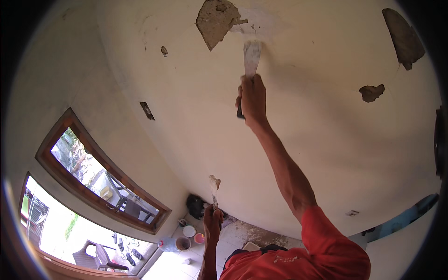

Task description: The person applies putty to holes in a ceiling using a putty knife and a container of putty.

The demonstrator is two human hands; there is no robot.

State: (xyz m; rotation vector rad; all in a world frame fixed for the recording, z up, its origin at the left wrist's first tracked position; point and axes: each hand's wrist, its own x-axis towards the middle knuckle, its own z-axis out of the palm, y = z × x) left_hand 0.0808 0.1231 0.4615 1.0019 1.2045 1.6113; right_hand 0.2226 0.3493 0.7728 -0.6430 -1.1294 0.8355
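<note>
My right hand (253,99) is raised high, gripping the dark handle of a wide putty knife (252,57). The blade's end meets or nearly meets the cream wall (210,133), just below a pale filler smear (260,24). Beside that smear, a large patch of broken plaster (217,22) exposes rough, brown-grey material. Lower down, my left hand (212,220) grips a second, narrower putty knife (214,189), blade pointing up. A lump of whitish filler (216,181) clings near its tip.
Smaller holes (372,92) and another broken patch (404,38) mark the wall. A wood-framed window (101,171) stands left. Below are a bucket (183,244), a large water bottle (168,244), a pink container (199,238) and plaster debris (262,234). Outside is a plastic chair (94,255).
</note>
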